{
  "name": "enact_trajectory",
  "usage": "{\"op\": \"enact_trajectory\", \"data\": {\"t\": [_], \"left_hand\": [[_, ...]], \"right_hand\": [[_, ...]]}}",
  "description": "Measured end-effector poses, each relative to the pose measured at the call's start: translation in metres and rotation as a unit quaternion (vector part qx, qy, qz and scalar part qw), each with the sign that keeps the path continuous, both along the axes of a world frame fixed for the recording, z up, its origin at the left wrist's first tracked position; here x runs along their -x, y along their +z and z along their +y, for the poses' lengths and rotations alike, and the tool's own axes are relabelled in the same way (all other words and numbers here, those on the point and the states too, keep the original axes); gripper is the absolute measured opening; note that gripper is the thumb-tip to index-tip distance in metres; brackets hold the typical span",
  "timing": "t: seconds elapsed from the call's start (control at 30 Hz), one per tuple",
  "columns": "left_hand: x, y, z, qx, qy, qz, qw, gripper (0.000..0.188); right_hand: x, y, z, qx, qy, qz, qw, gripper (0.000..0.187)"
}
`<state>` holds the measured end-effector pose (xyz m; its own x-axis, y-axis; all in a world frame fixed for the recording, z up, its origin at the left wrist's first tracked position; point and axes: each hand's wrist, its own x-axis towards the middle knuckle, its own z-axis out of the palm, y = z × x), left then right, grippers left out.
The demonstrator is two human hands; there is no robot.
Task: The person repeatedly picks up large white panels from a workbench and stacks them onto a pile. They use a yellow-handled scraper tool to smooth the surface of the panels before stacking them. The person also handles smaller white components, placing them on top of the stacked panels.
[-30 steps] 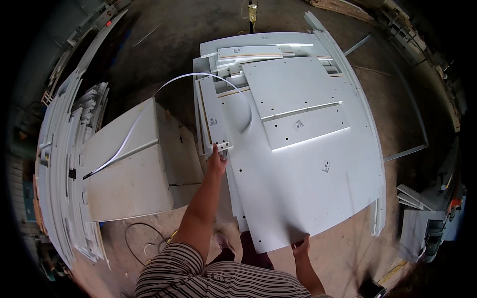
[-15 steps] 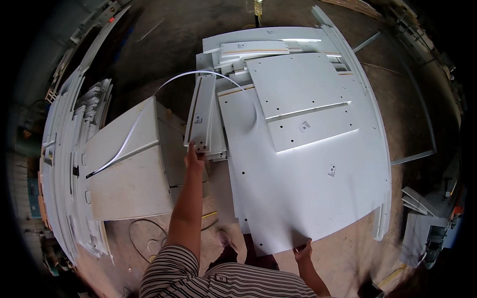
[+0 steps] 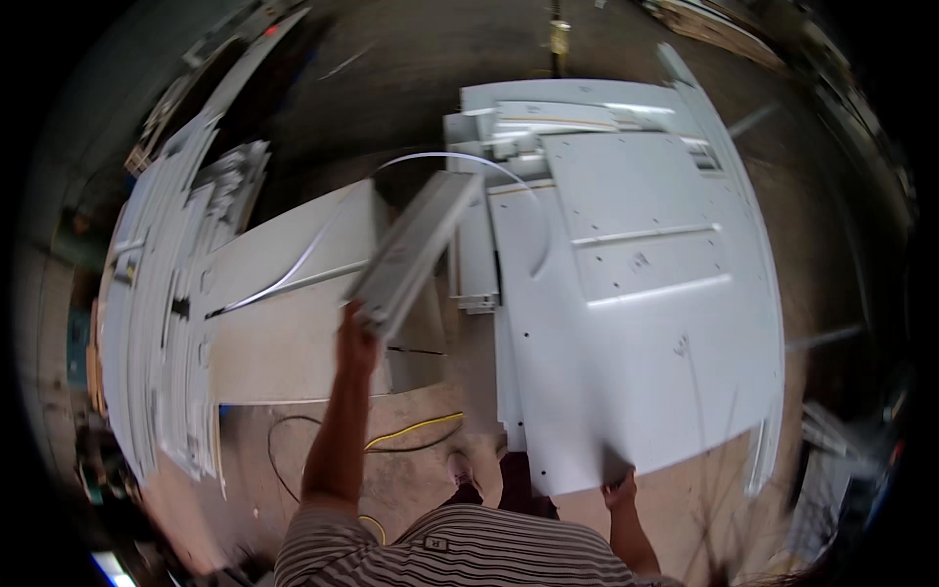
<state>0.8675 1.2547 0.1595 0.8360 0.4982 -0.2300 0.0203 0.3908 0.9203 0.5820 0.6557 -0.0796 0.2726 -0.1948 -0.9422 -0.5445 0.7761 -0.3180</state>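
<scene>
My left hand [image 3: 358, 335] is closed round the near end of a narrow white board [image 3: 416, 249]. The board is lifted and tilted, blurred by motion, above the gap between the two work surfaces. At the near edge of a large white panel [image 3: 606, 382], my right hand [image 3: 618, 489] grips the rim, its fingers partly hidden. Lying on that panel are a smaller white panel [image 3: 636, 181] and a drilled white strip [image 3: 655, 262]. Just left of the large panel stands a stack of narrow boards [image 3: 476, 259].
On the left is a worn, pale box-like surface [image 3: 284, 352] with a thin white edging strip [image 3: 284, 284] arching from it toward the panels. Long white boards [image 3: 147, 342] are stacked beyond. A yellow cable [image 3: 416, 428] lies on the floor near my feet.
My left hand has lifted the narrow board off its stack and swung it left, tilting it. My right hand stays at the panel's near edge. The view has shifted a little.
</scene>
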Motion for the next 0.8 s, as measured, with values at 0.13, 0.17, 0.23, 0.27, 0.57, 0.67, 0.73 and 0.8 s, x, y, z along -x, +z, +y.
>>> {"op": "enact_trajectory", "data": {"t": [0.13,0.17,0.23,0.27,0.57,0.67,0.73,0.8], "left_hand": [[0.076,0.025,0.061,0.119,0.085,-0.01,0.989,0.033],[0.089,0.026,0.074,0.116,0.082,-0.034,0.989,0.035],[0.102,0.022,0.099,0.074,0.073,-0.051,0.993,0.039],[0.109,0.016,0.11,0.066,0.071,-0.07,0.993,0.041],[0.164,-0.081,0.204,0.131,0.145,0.03,0.98,0.048],[0.185,-0.103,0.194,-0.238,0.214,0.277,0.906,0.038],[0.196,-0.124,0.131,-0.455,0.176,0.162,0.858,0.036],[0.223,-0.134,0.038,-0.084,-0.154,0.106,0.979,0.033]], "right_hand": [[-0.006,-0.007,0.005,0.027,0.003,-0.033,0.999,0.051],[-0.008,-0.004,0.008,0.046,0.003,-0.026,0.999,0.051],[-0.011,0.007,0.016,0.067,0.004,-0.019,0.998,0.051],[-0.013,0.016,0.02,0.07,0.005,-0.018,0.997,0.052],[-0.019,0.14,0.069,0.057,-0.034,-0.094,0.993,0.061],[-0.018,0.167,0.083,0.037,-0.026,-0.135,0.99,0.057],[-0.015,0.18,0.096,0.011,-0.037,-0.158,0.987,0.054],[-0.012,0.189,0.115,0.008,-0.026,-0.174,0.984,0.053]]}}
